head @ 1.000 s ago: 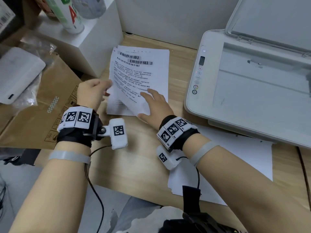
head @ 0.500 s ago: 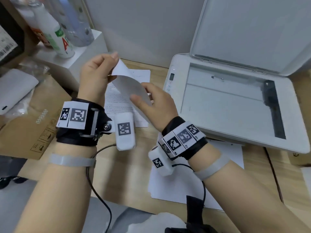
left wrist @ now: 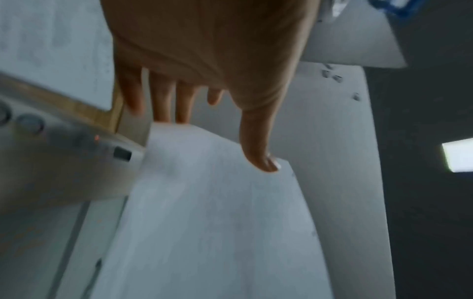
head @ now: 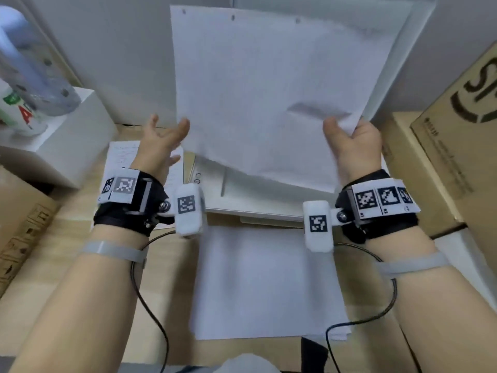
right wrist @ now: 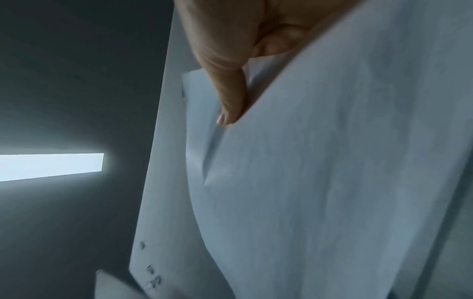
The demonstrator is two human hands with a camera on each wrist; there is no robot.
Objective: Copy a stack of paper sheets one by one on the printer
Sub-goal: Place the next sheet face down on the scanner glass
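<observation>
1. The right hand (head: 355,146) pinches the right corner of one raised sheet (head: 269,90), held above the open printer (head: 258,205); the paper already creases there, so a tighter pinch could crumple it.
2. The left hand (head: 161,141) has fingers spread, thumb merely touching the left edge; held by one corner, the sheet may swing and land crooked on the glass.
3. Counted: two hands, one held sheet, one printer, a stack (head: 126,154) far left on the counter (head: 166,278), near papers (head: 263,286).
</observation>
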